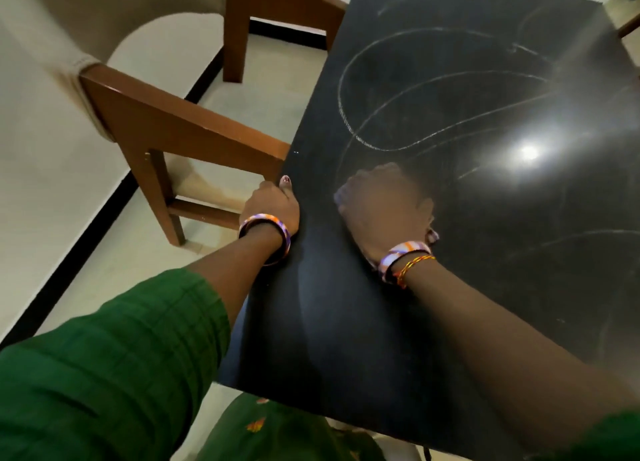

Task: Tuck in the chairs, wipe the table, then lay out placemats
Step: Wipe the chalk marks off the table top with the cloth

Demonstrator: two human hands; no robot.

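While the left hand (273, 201) grips the table (450, 79) edge, the right hand (384, 204) presses down — grip unclear.

glossy black table (450, 287) with curved wipe streaks, wooden chair (166, 128) alongside

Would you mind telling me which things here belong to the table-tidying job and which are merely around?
Job:
- black table, streaked
- wooden chair
- left hand gripping the table edge
- right hand on the tabletop; any cloth hidden

Around:
- bangles
- green sleeve
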